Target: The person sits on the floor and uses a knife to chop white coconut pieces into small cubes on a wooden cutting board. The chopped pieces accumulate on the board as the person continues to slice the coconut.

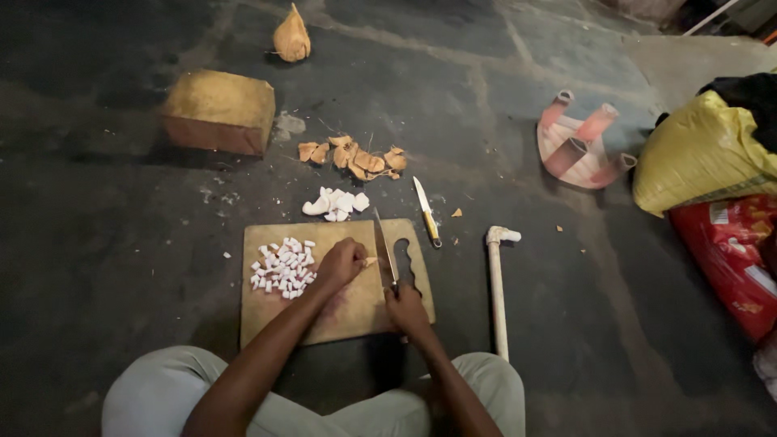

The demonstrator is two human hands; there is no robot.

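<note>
A wooden cutting board [267,311] lies on the dark floor in front of my knees. My right hand [406,306] grips a long knife [384,247] by its handle, blade pointing away over the board. My left hand [341,263] presses a small coconut piece [370,261] against the board just left of the blade. A heap of small white coconut cubes [283,267] sits on the board's left part. Larger white coconut pieces [337,203] lie on the floor beyond the board.
A second small knife [426,210] lies right of the white pieces. Brown shell scraps [352,156], a wooden block [218,111] and a husked coconut [291,38] are farther off. A white pipe [497,287], an overturned stool [581,140], yellow sack [702,154] and red bag [732,255] are to the right.
</note>
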